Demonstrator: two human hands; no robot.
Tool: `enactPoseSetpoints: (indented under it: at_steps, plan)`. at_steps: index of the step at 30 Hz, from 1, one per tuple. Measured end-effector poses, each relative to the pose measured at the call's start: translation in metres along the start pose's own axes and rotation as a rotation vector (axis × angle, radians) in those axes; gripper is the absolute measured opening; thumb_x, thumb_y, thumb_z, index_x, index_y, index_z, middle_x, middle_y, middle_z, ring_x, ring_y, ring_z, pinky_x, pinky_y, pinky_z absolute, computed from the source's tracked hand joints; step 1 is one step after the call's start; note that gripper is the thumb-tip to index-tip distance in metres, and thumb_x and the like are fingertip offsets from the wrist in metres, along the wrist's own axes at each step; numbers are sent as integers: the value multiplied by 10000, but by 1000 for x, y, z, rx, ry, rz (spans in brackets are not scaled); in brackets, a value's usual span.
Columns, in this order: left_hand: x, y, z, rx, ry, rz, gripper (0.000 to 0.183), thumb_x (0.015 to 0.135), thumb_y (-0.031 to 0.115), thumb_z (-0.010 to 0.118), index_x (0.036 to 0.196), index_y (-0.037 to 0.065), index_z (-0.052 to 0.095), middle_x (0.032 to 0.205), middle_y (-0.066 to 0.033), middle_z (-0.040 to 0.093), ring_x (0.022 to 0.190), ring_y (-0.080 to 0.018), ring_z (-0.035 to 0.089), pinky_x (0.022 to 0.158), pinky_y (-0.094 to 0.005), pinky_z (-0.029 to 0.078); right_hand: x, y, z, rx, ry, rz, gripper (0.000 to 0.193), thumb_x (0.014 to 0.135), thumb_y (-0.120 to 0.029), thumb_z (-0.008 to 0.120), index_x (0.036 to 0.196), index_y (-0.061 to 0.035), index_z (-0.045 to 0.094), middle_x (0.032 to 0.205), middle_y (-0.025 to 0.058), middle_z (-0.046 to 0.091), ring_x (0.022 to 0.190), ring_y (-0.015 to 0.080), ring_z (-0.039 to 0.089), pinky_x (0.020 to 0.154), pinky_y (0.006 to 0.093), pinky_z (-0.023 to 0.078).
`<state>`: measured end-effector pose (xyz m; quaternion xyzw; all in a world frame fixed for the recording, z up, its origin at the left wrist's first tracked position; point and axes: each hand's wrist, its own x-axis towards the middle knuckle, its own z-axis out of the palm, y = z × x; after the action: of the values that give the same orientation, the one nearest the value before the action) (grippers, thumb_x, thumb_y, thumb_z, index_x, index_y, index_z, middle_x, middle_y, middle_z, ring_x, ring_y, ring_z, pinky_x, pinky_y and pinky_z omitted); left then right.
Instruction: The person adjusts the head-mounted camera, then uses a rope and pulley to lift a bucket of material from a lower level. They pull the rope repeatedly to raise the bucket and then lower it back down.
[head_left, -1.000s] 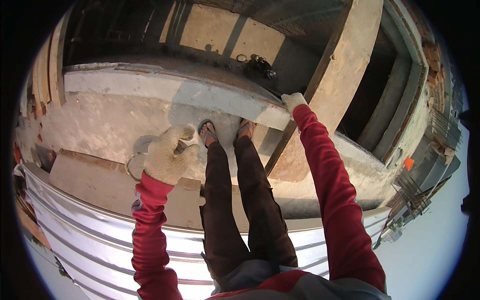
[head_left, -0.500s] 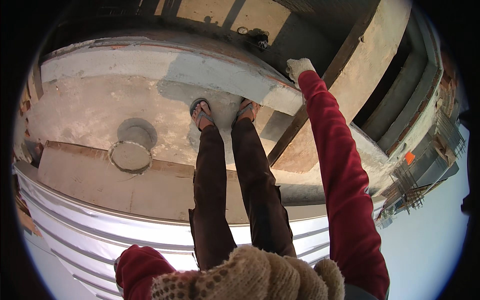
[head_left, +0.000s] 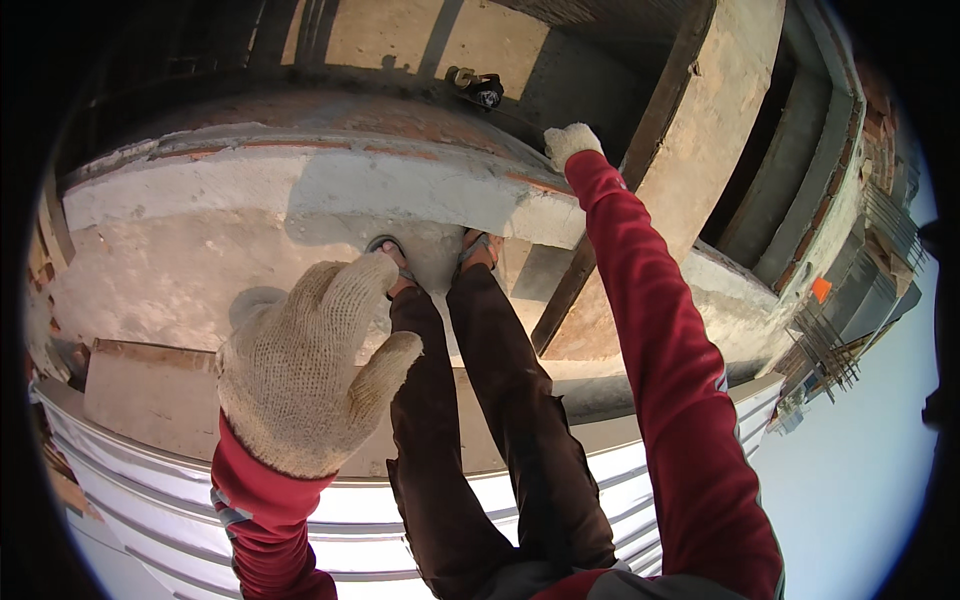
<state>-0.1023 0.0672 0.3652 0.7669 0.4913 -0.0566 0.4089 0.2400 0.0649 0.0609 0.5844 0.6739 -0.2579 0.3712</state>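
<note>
My left hand [head_left: 305, 370], in a cream knitted glove, is raised over the ledge. Its thumb stands apart from the stretched fingers, and nothing shows in it. Reaching far forward, my right hand [head_left: 572, 145] in a matching glove is closed like a fist beside a wood-edged concrete slab [head_left: 700, 130]. What it grips, if anything, is hidden. Down past the low wall [head_left: 420, 185] is a small dark shape with a white pattern [head_left: 487, 92], too small to name. A round mortar-coated pan is now hidden behind my left glove.
My sandalled feet [head_left: 480, 250] stand on the concrete ledge [head_left: 160, 260] against the low wall. Behind me are a brown board [head_left: 150, 390] and ridged white sheeting [head_left: 350, 530]. Beyond the wall lies a lower sunlit floor [head_left: 490, 45]. Bare rods [head_left: 825, 350] stick out at the right.
My left hand has swung from near my chest out over the ledge, its fingers extended. The right hand remains far forward and closed. The view has shifted slightly.
</note>
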Motion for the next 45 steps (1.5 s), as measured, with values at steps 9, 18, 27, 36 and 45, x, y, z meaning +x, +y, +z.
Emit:
enactPoseSetpoints:
  at_steps: [9,18,27,36,45]
  plan:
    - [25,-57,27,-87,107,-90,487,759,242,729,1170,71,533,1089,-145,614,893,-340,648,757,-395,532,16,-15,-9,-37,-12,-11,226,859,-152,537,992,-108,715,1039,149,682,995,317,647,830,410,539]
    - [63,-144,77,5,438,-137,536,759,223,723,1226,63,514,1196,-161,563,1064,-347,587,870,-388,502,29,-19,4,141,37,115,306,888,-184,451,1010,-66,704,1094,181,653,1021,335,631,878,420,513]
    - [103,-251,132,341,482,-218,583,803,401,662,1253,61,515,1359,-167,458,1239,-354,456,1056,-450,349,77,-36,25,155,-10,125,312,895,-169,443,1031,-52,698,1126,177,645,1051,320,624,898,414,508]
    - [130,-306,184,432,587,-35,496,837,425,587,1183,69,571,1295,-140,524,1221,-326,463,1088,-497,259,166,-48,93,158,43,141,228,851,-161,539,984,-73,701,1036,184,667,1003,336,637,846,422,526]
    - [138,-303,192,452,648,1,445,813,401,560,1137,98,595,1232,-115,548,1166,-309,490,1075,-503,235,259,-38,133,236,-18,196,350,855,-253,471,1020,-46,701,1133,192,633,1085,358,593,911,406,486]
